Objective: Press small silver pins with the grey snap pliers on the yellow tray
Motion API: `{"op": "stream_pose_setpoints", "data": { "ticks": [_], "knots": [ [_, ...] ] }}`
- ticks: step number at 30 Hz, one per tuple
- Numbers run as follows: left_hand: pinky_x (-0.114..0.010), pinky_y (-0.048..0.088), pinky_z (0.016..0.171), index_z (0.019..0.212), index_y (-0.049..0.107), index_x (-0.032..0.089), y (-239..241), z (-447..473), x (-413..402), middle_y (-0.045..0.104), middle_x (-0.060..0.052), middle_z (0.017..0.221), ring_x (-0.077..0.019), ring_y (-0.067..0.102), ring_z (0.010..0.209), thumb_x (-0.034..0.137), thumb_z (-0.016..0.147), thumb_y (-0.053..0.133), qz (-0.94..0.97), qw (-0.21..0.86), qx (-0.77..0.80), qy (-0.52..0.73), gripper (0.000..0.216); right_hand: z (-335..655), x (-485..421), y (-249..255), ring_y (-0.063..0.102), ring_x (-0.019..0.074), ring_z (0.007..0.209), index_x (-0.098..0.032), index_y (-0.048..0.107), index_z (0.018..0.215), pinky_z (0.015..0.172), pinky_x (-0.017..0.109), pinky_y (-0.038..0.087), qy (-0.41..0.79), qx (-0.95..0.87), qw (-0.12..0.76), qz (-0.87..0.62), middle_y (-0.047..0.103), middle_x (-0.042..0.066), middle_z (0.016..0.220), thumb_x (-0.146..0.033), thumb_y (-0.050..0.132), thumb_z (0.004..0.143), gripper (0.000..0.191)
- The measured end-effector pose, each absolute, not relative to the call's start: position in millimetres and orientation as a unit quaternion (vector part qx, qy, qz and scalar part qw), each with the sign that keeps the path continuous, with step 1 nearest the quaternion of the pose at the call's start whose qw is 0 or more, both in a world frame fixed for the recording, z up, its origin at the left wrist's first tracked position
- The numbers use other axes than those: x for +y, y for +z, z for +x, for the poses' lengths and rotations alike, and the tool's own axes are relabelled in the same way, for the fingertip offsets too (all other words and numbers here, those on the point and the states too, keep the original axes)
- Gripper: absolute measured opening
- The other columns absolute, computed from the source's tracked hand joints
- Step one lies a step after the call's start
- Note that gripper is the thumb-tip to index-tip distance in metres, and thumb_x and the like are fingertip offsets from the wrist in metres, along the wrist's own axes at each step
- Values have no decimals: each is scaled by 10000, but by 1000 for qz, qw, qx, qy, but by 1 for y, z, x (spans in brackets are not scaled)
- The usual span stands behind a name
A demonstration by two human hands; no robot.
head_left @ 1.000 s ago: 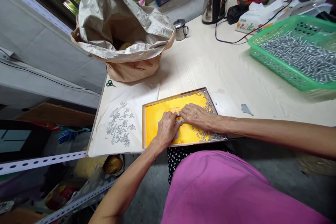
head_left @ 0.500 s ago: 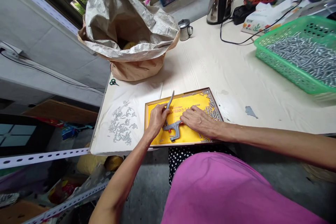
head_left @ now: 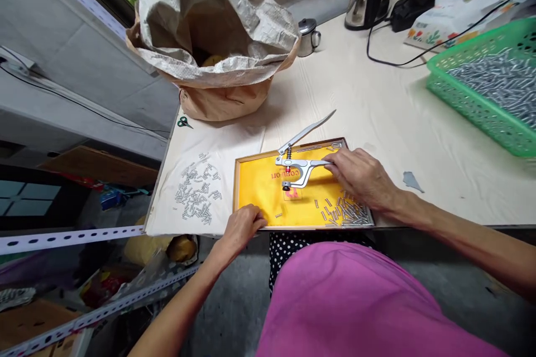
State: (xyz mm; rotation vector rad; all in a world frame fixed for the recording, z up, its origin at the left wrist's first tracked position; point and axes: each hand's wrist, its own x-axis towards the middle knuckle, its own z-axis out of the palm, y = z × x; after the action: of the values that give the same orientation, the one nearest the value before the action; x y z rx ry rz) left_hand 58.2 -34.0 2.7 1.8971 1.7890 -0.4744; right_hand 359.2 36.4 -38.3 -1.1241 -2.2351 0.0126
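Note:
My right hand [head_left: 363, 177] is wrapped round one handle of grey snap-fastener pliers [head_left: 302, 172] above the shallow tray. The pliers' other handle swings up and away, and their jaws, with a spring and a red tip, stand apart. My left hand [head_left: 244, 224] is closed over the front left rim of the tray [head_left: 236, 189], thumb inside. The tray has a yellow floor with red print. Small silvery metal pieces [head_left: 352, 213] lie heaped in its front right corner, and one lies loose near my left hand.
Left of the tray, similar metal pieces [head_left: 195, 192] lie scattered on white cloth. Behind stand a large open woven sack [head_left: 226, 100], green scissors [head_left: 184, 122] and a lidded metal mug [head_left: 307, 39]. A green basket [head_left: 473, 106] of metal parts stands right, near a kettle [head_left: 366, 0].
My left hand has left the pliers' handle and moved down to the tray's front rim. The pliers have turned and opened. The loose pieces have shifted to the tray's front right corner.

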Motion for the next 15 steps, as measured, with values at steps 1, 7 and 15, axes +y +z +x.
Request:
{"op": "stream_pose_setpoints", "data": {
  "ticks": [1, 7, 15],
  "knots": [
    [-272, 435, 730, 863, 692, 179, 3, 58, -33, 729, -73, 946, -214, 673, 918, 220, 912, 577, 702, 237, 647, -181, 131, 359, 35, -39, 553, 188, 763, -177, 577, 980, 721, 337, 391, 4, -848, 316, -426, 654, 69, 853, -240, 380, 1027, 212],
    [-268, 436, 695, 841, 669, 174, 4, 59, -29, 723, -60, 885, -203, 674, 850, 324, 947, 563, 701, 279, 641, -140, 212, 361, 30, -44, 564, 189, 770, -167, 579, 1002, 722, 336, 387, -4, -854, 312, -417, 663, 71, 867, -249, 403, 1027, 196],
    [-302, 496, 749, 1227, 588, 173, 15, 56, -26, 648, -135, 1187, -261, 644, 1077, 333, 988, 490, 673, 7, 731, -106, 304, 362, 26, -43, 563, 200, 775, -182, 572, 1033, 715, 345, 386, 22, -839, 333, -430, 656, 72, 876, -259, 373, 1028, 214]
  ]
}}
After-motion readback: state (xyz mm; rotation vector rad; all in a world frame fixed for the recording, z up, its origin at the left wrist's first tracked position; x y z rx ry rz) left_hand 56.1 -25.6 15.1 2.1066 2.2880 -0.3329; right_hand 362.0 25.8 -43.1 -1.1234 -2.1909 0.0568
